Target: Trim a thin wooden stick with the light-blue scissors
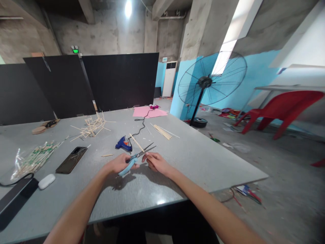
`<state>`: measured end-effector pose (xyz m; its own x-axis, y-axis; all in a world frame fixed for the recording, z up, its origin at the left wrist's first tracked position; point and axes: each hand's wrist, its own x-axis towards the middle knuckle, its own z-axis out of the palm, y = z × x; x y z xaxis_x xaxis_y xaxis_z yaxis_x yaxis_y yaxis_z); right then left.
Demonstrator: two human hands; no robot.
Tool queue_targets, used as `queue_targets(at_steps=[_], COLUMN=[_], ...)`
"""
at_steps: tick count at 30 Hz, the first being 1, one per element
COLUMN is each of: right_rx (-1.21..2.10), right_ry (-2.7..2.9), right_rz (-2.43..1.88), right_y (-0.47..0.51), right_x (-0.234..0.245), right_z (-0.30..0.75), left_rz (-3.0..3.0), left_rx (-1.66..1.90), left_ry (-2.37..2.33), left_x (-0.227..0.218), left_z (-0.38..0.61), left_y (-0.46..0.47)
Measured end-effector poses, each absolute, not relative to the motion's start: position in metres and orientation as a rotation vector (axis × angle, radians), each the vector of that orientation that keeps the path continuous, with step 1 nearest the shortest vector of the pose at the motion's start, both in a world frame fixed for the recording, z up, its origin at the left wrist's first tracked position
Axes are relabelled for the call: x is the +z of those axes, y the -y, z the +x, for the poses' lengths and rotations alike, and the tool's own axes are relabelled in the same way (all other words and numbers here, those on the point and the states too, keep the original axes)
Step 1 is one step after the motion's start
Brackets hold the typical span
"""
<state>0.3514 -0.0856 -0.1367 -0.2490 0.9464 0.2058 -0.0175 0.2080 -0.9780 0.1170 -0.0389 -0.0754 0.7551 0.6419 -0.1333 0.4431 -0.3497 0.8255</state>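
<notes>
My left hand (121,164) is closed round the light blue handles of a pair of scissors (127,167), whose blades are parted and point away to the right. Between the blades lies a thin wooden stick (136,142). The near end of that stick is pinched in the fingers of my right hand (157,163). Just beyond the scissors a blue hot glue gun (123,144) rests on the grey table (203,162). A short piece of stick (107,155) lies left of my left hand.
A stick framework (93,126) stands at the back left. Loose sticks (163,132) lie right of the glue gun's cable. On the left are a bagged bundle of sticks (38,157), a phone (71,160), a white case (46,181) and a dark box (17,200). Pink paper (142,112) lies far back.
</notes>
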Motion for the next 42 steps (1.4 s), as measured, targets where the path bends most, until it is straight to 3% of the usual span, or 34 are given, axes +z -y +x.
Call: queue_targets(at_steps=[42], right_rx=[1.238], right_ry=[1.471], right_rz=[-0.997], right_y=[0.086], right_x=[-0.139], right_z=[0.351], left_rz=[2.044], left_rx=[0.275], left_ry=[-0.938], left_x=[-0.087], left_z=[0.119], left_y=[0.036])
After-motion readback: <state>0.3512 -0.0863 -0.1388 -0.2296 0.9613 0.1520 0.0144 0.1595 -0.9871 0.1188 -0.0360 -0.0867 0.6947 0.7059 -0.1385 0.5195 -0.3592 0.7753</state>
